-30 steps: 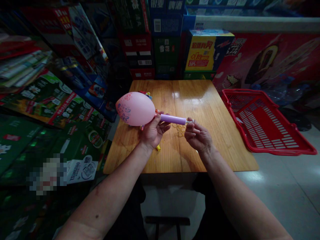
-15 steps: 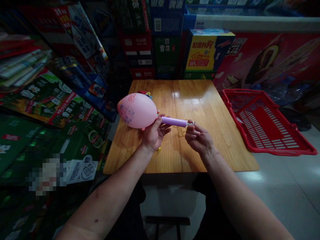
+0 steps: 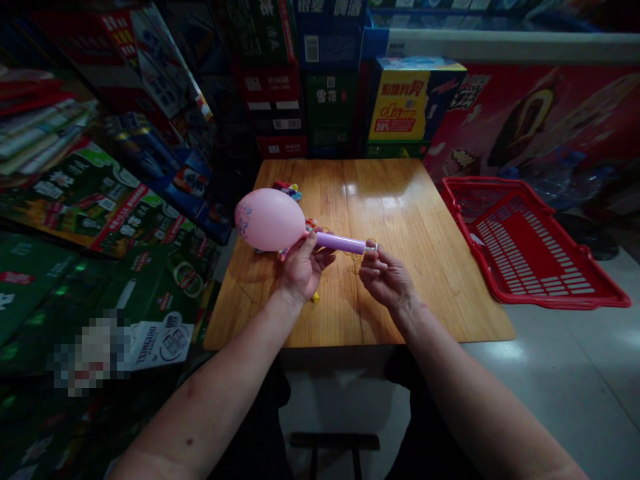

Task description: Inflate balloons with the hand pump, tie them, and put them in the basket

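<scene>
A pink balloon (image 3: 270, 220) with a printed pattern is inflated, its neck at the tip of a purple hand pump (image 3: 341, 243). My left hand (image 3: 303, 267) is closed round the balloon's neck and the pump's front end. At the pump's other end, my right hand (image 3: 384, 272) grips the white handle (image 3: 371, 247), which sits close against the purple barrel. Behind the balloon lie colourful uninflated balloons (image 3: 287, 189), partly hidden. Thin yellow rings (image 3: 357, 264) lie on the table under the pump, and a small yellow piece (image 3: 315, 297) is beside my left wrist.
The wooden table (image 3: 400, 200) stands before stacked cartons (image 3: 327, 100) and a yellow and blue box (image 3: 400, 100). A red basket (image 3: 540, 253) is at the right. Green cartons (image 3: 150, 280) line the left side. A dark stool (image 3: 335, 441) shows below.
My right hand has moved left, bringing the pump's handle nearer the barrel. The balloon looks slightly smaller and its printed pattern has turned further to the left.
</scene>
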A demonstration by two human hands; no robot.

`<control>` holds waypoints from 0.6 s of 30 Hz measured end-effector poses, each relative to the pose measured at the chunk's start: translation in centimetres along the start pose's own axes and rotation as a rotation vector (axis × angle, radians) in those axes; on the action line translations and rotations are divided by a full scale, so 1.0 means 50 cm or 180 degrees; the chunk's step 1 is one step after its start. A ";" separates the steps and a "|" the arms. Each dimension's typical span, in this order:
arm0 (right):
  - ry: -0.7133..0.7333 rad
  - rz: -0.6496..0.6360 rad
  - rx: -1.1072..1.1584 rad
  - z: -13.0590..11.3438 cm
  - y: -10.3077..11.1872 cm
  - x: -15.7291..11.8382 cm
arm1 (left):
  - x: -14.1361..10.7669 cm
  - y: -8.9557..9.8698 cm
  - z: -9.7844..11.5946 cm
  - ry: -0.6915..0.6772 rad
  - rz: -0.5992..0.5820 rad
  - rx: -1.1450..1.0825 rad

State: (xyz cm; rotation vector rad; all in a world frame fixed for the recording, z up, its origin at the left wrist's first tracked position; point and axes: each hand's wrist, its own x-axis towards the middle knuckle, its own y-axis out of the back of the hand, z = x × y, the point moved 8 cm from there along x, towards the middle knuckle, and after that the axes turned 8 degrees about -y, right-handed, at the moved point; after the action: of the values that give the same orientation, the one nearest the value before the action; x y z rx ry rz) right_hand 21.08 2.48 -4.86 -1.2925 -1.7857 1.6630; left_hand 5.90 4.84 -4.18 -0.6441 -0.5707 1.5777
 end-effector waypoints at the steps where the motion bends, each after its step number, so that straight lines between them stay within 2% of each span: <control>1: 0.0012 -0.0010 -0.0027 -0.014 -0.001 -0.003 | 0.006 0.002 0.007 0.0013 0.0003 -0.0007; 5: 0.0214 0.0029 0.0008 -0.078 0.005 -0.016 | 0.031 0.012 0.044 -0.0104 0.0062 -0.0028; 7: 0.0280 0.0060 0.0149 -0.086 0.012 -0.011 | 0.036 0.011 0.053 -0.0251 0.0111 -0.0055; 9: 0.0248 0.0052 0.0309 -0.069 0.014 0.003 | 0.033 0.002 0.042 -0.0296 0.0083 -0.0072; 13: 0.0037 -0.0029 0.0353 -0.020 0.004 0.033 | 0.025 -0.015 -0.011 -0.0091 -0.0065 -0.0137; 15: -0.0004 -0.0015 0.0315 -0.024 0.002 0.037 | 0.030 -0.010 -0.026 -0.0010 -0.0042 -0.0216; 18: 0.0006 0.0109 0.0252 -0.069 0.014 0.032 | 0.049 0.003 -0.018 0.0038 -0.0025 -0.0237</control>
State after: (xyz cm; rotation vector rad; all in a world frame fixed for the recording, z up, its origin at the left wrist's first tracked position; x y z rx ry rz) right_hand 23.19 5.68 -5.20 -1.2962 -1.6882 1.7320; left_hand 6.24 7.25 -5.13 -0.7062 -0.6246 1.5502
